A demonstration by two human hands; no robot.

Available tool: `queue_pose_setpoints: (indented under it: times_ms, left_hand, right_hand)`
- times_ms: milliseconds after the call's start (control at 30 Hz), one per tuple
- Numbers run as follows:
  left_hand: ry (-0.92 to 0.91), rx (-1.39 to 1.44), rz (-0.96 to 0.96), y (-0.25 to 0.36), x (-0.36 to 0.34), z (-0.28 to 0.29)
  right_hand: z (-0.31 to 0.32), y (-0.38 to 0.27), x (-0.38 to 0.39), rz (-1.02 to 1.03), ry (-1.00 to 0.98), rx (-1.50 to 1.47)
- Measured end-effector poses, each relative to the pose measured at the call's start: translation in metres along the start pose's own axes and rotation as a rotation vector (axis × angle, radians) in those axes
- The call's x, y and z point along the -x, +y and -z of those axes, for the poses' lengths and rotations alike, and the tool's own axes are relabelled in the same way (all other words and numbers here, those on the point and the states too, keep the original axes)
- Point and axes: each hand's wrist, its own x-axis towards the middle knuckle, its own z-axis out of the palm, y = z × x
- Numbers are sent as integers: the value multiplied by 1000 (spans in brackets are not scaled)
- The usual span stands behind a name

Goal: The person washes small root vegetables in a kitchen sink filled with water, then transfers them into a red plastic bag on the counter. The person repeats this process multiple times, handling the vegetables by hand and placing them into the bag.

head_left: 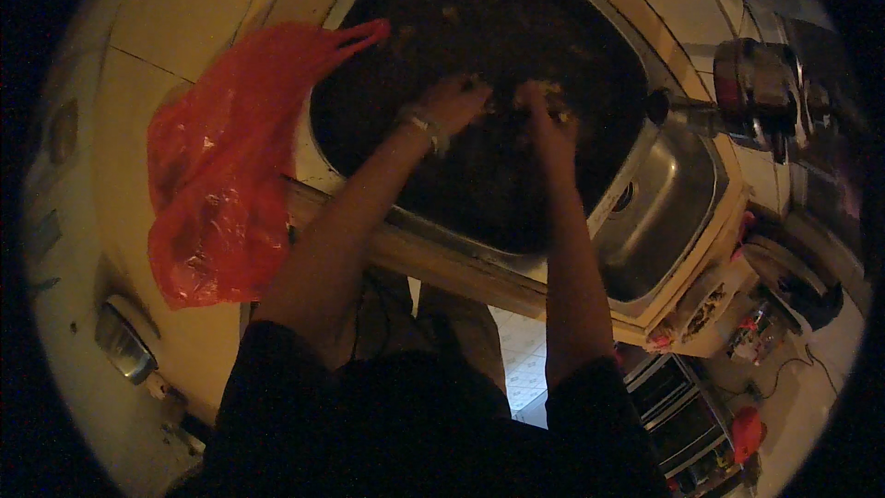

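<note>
My left hand (454, 103), with a band on the wrist, is inside a large sink basin (599, 23) full of something dark. Its fingers are curled round something small and pale that I cannot make out. Just beside it, my right hand (546, 118) has bent fingers at small pale, yellowish bits, too dim to name. Specks of similar stuff show in the dark basin. To the left, a crumpled red plastic bag (217, 184) lies on the counter, its handles reaching over the basin's edge.
A smaller steel basin (673, 221) adjoins on the right, with a tap (666, 106) and stacked steel pots (756, 92) behind. Cluttered items (761, 327) line the lower right, above a dark rack (673, 420). A metal object (124, 346) sits at the lower left.
</note>
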Motion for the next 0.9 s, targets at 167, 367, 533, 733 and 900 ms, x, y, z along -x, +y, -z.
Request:
queue_pose_setpoints:
  times_ms: [167, 367, 533, 733, 900]
  left_hand:
    - [22, -595, -340, -44, -59, -15]
    - [-130, 389, -276, -29, -18, -10]
    - [-225, 1005, -190, 22, 42, 9]
    - [-508, 1207, -316, 51, 75, 25]
    - [-169, 805, -470, 57, 81, 24]
  right_hand:
    - [-25, 52, -35, 377, 164, 849]
    - [-27, 32, -18, 269, 2, 350]
    - [0, 0, 35, -64, -404, -253]
    - [0, -20, 73, -69, -496, -540]
    - [1, -43, 87, 111, -510, -453]
